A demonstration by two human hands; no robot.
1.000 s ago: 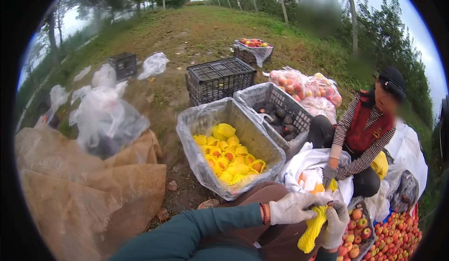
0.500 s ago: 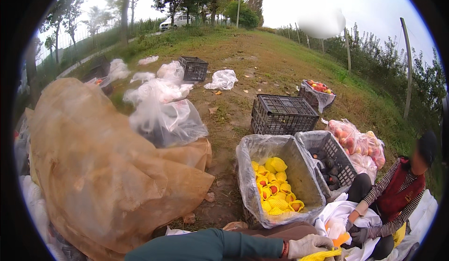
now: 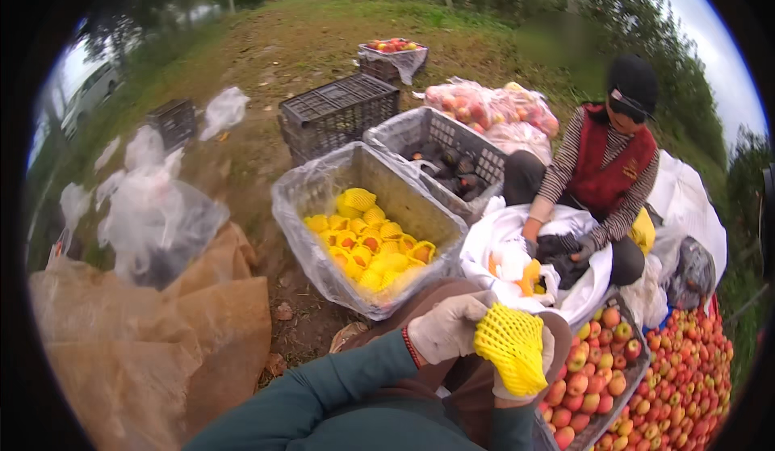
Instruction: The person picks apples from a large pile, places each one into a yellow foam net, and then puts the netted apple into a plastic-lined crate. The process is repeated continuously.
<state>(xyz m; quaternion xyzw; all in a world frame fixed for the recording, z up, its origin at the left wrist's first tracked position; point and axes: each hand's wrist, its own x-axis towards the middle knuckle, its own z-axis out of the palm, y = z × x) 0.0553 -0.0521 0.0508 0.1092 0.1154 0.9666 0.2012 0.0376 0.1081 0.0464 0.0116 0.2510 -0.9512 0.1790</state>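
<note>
My left hand (image 3: pixel 448 330), in a whitish work glove, is closed on the upper edge of a yellow foam fruit net (image 3: pixel 510 350) above my lap. Behind the net, my right hand (image 3: pixel 550 348), also gloved, is wrapped round it and partly hidden. The net looks filled out, but I cannot see whether a fruit is inside. Ahead of my hands stands a crate (image 3: pixel 300 265) lined with clear plastic, holding several apples in yellow nets (image 3: pixel 367 241). Close by on my right is a crate of bare red-and-yellow apples (image 3: pixel 583 386).
A co-worker (image 3: pixel 605 160) sits at the right, gloved hands over a white sack (image 3: pixel 492 245). Beyond are a lined crate with dark items (image 3: pixel 452 172), a stacked black crate (image 3: pixel 339 108) and bagged apples (image 3: pixel 484 104). Loose apples (image 3: pixel 678 386) are heaped right; a brown sheet (image 3: pixel 186 330) lies left.
My view has swung to the right and down, bringing the apple crate and heap into sight. Both my hands now show, with the yellow net raised between them over my lap.
</note>
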